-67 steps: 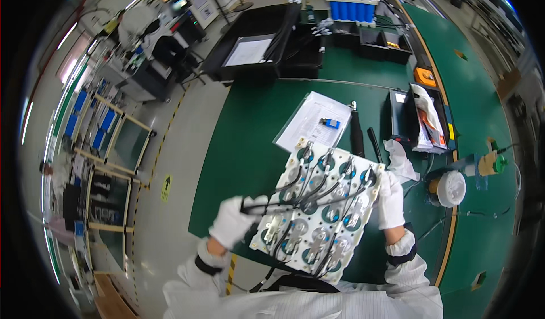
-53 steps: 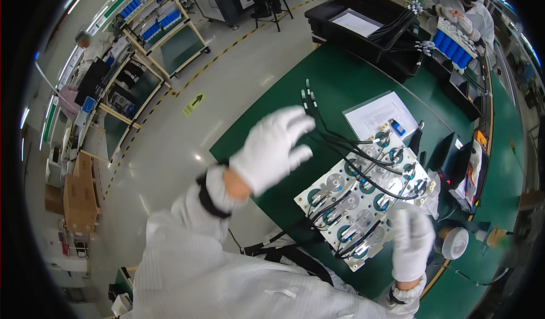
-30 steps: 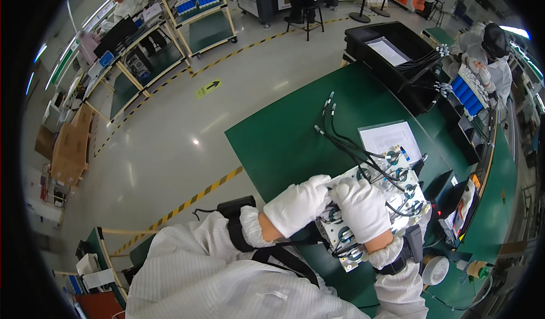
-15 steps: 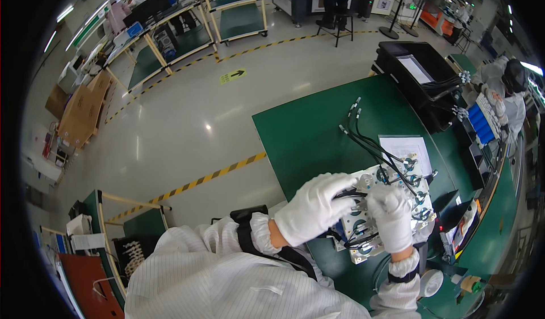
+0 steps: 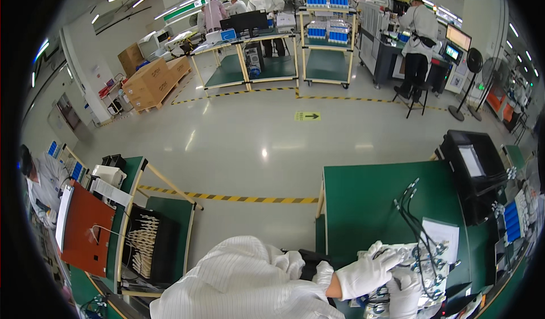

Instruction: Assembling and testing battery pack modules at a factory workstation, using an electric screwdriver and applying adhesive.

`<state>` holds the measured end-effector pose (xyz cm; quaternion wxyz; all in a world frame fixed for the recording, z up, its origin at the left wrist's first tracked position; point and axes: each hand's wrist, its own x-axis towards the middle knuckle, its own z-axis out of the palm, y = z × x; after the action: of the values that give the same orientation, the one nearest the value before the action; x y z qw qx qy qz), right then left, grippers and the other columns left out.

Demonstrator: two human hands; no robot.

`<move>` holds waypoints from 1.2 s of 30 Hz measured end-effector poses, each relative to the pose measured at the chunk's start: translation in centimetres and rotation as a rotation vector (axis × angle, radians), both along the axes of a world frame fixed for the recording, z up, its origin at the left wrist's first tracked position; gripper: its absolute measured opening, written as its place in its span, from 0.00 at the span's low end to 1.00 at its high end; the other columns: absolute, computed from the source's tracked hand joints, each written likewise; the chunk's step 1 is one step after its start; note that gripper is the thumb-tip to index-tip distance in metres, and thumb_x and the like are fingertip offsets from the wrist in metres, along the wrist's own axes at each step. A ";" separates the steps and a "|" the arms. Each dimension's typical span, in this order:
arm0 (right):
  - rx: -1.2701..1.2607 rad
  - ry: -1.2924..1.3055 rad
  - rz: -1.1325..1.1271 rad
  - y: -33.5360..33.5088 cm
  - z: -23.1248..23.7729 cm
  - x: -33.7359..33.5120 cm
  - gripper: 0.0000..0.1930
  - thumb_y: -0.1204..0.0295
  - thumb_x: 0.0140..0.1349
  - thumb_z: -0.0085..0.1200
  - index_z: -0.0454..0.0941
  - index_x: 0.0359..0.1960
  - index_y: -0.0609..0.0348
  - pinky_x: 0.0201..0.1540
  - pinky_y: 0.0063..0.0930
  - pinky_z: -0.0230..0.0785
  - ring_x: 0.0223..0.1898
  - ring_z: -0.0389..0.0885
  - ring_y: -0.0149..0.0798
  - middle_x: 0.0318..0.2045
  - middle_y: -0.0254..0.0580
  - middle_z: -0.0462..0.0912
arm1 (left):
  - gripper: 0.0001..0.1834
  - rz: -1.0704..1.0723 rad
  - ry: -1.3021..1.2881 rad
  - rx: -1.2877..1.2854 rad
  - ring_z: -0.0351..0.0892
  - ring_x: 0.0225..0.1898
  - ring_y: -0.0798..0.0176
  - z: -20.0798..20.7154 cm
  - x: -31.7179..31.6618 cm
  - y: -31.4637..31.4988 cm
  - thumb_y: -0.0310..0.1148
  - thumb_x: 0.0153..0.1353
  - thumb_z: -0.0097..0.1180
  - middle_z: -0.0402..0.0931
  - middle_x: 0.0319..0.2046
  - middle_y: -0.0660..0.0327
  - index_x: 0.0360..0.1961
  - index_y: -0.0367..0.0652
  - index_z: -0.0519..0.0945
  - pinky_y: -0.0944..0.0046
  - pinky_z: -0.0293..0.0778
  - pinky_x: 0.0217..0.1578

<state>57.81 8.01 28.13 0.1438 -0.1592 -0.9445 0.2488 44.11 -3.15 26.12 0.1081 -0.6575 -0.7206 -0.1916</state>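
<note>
At the near edge of the green table lies a white panel (image 5: 434,296) set with several metal and dark round fittings. Black cables (image 5: 423,248) with metal end connectors run across its far side onto the table. Over the panel's left part, my white-gloved left hand (image 5: 363,276) has its fingers stretched out and apart, close to the fittings. Just right of it and nearer to me, my gloved right hand (image 5: 404,293) points down at the panel with fingers bent together. What its fingertips hold, if anything, is hidden.
The green table (image 5: 386,197) carries a paper sheet (image 5: 443,234) beyond the panel. Black bins (image 5: 474,163) stand at its right, near blue-celled trays (image 5: 515,221). Left is a cart with a black crate (image 5: 145,242) and an orange-brown board (image 5: 85,228). Several people work around the room.
My view has swung up and left, so table and hands sit lower in the picture. My left hand's fingers have stretched forward over the panel; the right stays beside it.
</note>
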 end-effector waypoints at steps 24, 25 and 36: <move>-0.878 0.310 -0.148 0.4 -3.3 0.5 0.15 0.68 0.59 0.53 0.75 0.47 0.56 0.52 0.38 0.64 0.49 0.73 0.48 0.45 0.47 0.76 | 0.11 0.019 0.008 -0.133 0.65 0.60 0.56 -0.1 0.1 0.6 0.36 0.56 0.48 0.67 0.58 0.55 0.27 0.43 0.79 0.37 0.64 0.56; -0.879 0.312 -0.150 0.7 -3.3 0.7 0.15 0.68 0.59 0.53 0.75 0.47 0.56 0.52 0.38 0.64 0.49 0.73 0.48 0.45 0.47 0.76 | 0.10 0.027 -0.020 -0.115 0.65 0.60 0.56 -0.5 0.1 0.7 0.35 0.57 0.48 0.67 0.58 0.55 0.27 0.43 0.79 0.37 0.64 0.56; 0.010 0.108 -0.059 0.1 -2.0 0.0 0.11 0.77 0.52 0.57 0.74 0.39 0.58 0.44 0.39 0.67 0.41 0.74 0.49 0.39 0.46 0.77 | 0.14 0.029 0.058 -0.292 0.65 0.53 0.59 2.5 -0.7 1.1 0.35 0.50 0.48 0.67 0.55 0.55 0.33 0.39 0.82 0.40 0.61 0.55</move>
<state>57.83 8.06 26.15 0.2025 -0.1728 -0.9315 0.2478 43.40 -2.06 28.58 0.0347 -0.6609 -0.7469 -0.0643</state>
